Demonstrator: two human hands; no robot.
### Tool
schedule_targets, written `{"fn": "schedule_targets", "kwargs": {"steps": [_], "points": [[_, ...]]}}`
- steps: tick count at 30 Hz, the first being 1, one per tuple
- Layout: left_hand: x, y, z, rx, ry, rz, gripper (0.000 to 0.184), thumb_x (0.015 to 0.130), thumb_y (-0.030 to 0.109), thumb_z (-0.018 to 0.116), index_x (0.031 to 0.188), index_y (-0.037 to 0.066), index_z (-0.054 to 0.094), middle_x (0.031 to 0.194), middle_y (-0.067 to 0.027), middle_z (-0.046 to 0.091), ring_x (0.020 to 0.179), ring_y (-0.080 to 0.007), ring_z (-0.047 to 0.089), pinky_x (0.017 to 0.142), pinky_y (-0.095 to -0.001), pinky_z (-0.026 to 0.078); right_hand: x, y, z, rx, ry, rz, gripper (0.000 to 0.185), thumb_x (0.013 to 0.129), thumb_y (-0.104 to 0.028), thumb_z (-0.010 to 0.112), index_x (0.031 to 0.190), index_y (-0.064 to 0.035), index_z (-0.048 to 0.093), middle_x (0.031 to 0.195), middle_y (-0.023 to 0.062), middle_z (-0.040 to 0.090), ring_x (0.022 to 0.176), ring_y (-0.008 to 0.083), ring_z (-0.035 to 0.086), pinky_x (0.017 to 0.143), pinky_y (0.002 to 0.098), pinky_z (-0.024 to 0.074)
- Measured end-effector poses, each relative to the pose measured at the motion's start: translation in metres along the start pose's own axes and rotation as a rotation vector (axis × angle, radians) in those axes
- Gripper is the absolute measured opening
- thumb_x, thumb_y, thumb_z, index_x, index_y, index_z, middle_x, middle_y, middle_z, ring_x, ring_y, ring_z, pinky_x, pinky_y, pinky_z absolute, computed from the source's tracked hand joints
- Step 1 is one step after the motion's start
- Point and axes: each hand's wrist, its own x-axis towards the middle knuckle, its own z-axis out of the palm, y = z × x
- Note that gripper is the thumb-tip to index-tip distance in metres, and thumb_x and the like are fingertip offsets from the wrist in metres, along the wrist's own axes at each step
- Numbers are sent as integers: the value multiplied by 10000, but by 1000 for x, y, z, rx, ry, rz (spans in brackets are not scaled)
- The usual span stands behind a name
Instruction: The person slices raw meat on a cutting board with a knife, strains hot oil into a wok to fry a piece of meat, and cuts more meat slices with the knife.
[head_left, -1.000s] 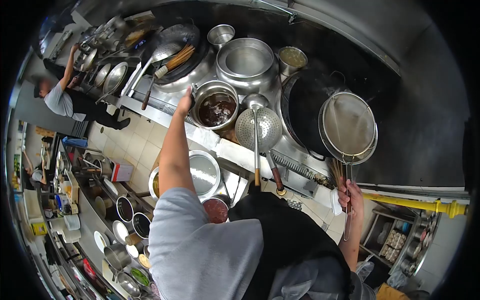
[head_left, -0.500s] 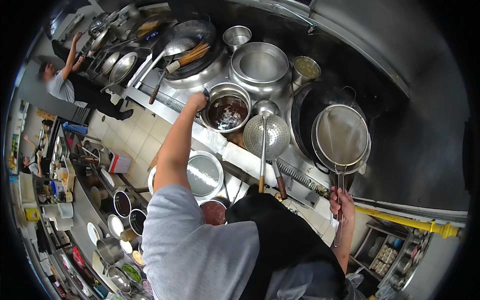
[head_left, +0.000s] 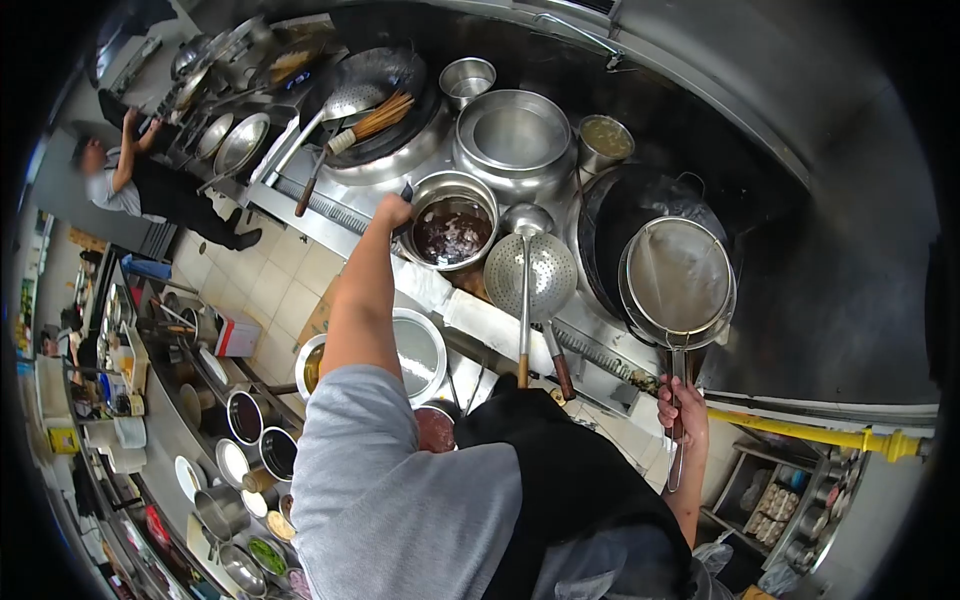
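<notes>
My left hand (head_left: 394,211) is closed around the dark handle of a steel pot (head_left: 408,245). Dark brown liquid (head_left: 452,232) with pale glints lies inside it. My right hand (head_left: 683,408) grips the wire handle of a round fine-mesh strainer (head_left: 680,275), held level over the right side of a black wok (head_left: 610,215). A second metal rim shows under the strainer, and a dark handle runs beside its wire handle in my fingers; what it belongs to is mostly hidden. Between my hands rest a perforated skimmer (head_left: 550,285) and a steel ladle (head_left: 527,217).
A wide steel pot (head_left: 513,130) stands behind, beside a small pot of yellowish liquid (head_left: 606,138). At left, a wok (head_left: 400,75) holds a bamboo brush (head_left: 385,117). A yellow pipe (head_left: 800,428) runs at right. A co-worker (head_left: 140,180) stands at the far left.
The view has shifted slightly. The dark liquid's surface and glints look different in the pot. Both hands keep their grips, and the co-worker's raised arm has come down.
</notes>
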Motion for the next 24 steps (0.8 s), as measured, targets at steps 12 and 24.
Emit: {"fn": "schedule_targets", "kwargs": {"steps": [12,24], "points": [[-11,15,-14,-33,254,-31,430,888,295,522,904,-76,740,1069,-358,681,1091,-469,660,968,-493,528,-5,6,-20,-31,1,46,246,1071,-239,563,1168,-14,566,811,36,547,519,86,449,414,248,368],[-103,149,-178,-132,433,-57,387,819,235,609,961,-107,722,1033,-361,690,1059,-466,685,947,-495,544,47,-6,-34,-116,-83,22,263,1065,-296,579,1107,-36,569,801,39,556,515,122,480,409,293,385]]}}
